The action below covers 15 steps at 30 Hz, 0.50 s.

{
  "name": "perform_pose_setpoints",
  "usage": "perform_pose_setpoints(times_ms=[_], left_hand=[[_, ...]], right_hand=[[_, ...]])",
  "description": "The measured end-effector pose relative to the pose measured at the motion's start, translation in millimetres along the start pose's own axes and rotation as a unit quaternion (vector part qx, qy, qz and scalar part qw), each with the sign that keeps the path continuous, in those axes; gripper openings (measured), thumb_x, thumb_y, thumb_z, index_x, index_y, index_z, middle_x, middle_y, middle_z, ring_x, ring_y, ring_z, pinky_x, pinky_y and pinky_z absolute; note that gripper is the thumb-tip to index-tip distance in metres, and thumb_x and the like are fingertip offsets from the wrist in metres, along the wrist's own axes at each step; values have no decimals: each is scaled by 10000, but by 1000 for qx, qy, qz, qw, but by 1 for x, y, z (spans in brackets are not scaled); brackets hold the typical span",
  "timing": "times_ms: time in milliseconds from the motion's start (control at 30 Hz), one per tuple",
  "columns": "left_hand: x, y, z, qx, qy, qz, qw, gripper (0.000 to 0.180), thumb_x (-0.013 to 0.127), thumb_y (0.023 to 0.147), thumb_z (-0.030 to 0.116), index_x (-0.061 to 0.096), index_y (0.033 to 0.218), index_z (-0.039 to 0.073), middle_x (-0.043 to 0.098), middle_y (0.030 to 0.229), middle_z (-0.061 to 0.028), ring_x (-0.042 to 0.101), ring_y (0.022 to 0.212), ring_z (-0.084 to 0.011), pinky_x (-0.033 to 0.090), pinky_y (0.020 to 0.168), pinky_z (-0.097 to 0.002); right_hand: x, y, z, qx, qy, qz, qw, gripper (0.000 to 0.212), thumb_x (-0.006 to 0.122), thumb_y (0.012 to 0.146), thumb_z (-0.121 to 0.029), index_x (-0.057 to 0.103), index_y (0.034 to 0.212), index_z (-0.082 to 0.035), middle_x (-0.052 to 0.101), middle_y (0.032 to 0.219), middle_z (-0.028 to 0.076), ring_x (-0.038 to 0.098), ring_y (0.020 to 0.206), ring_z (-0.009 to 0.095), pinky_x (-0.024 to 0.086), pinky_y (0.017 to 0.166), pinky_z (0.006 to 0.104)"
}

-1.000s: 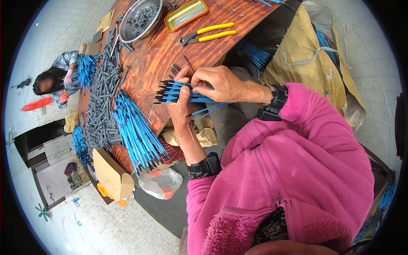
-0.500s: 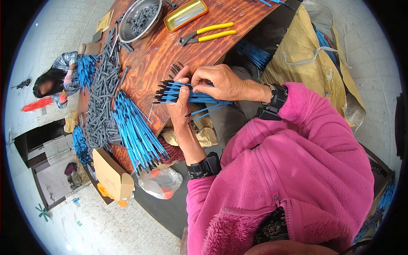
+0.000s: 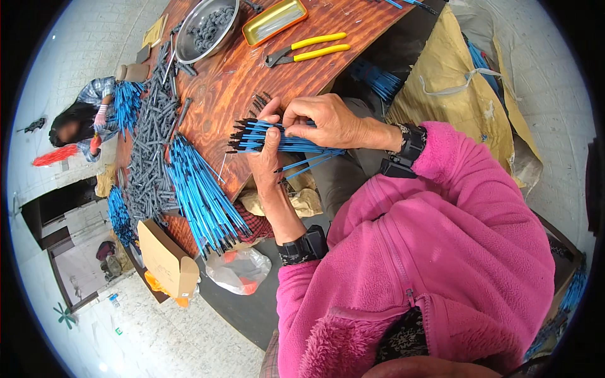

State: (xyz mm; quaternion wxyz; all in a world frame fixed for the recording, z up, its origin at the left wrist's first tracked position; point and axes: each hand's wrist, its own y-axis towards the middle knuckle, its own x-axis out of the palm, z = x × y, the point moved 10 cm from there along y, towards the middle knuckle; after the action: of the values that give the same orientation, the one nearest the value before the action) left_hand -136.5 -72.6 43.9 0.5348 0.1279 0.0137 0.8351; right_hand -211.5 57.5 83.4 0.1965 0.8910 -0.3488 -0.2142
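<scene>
A bundle of thin blue rods with black tips (image 3: pixel 302 145) lies across my left hand (image 3: pixel 266 164), whose thumb presses on it from the near side while the fingers curl round the far side. The black ends point left over the table's edge, and the other ends run toward my lap. My right hand (image 3: pixel 331 123) is pinched close against the top of the bundle; what its fingertips hold is hidden. Two or so rods (image 3: pixel 309 165) splay apart below the rest. Left of my hands, a larger fan of blue rods (image 3: pixel 205 195) lies on the wooden table (image 3: pixel 252 79).
Beyond the fan is a heap of grey ribbed pieces (image 3: pixel 151 145). A metal bowl (image 3: pixel 181 49), a yellow tin (image 3: pixel 251 36) and yellow-handled cutters (image 3: pixel 318 48) stand farther back. A cardboard box (image 3: pixel 164 261) and plastic bag (image 3: pixel 236 271) are near left. Another person (image 3: pixel 97 94) works at far left.
My right hand has shifted very slightly at the bundle. My left hand and the rods in it stay almost where they were.
</scene>
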Motion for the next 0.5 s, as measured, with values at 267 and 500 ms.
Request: perform_pose_setpoints(times_ms=[267,500], left_hand=[[2,-1,1,2,-9,-5,1000,330,740,892,246,658,1089,-6,570,1359,-205,545,1243,-283,418,1057,-423],[1,0,1,5,-1,-10,1000,335,745,886,246,661,1089,-6,572,1359,-203,543,1243,-282,417,1059,-421]], right_hand=[[-1,-1,-1,1,-6,7,1000,189,768,806,-98,625,910,-29,660,816,73,676,716,196,532,634,312],[-2,-1,-3,-9,-16,10,1000,196,767,802,-97,622,913,-25,657,825,74,674,718,198,533,633,311]])
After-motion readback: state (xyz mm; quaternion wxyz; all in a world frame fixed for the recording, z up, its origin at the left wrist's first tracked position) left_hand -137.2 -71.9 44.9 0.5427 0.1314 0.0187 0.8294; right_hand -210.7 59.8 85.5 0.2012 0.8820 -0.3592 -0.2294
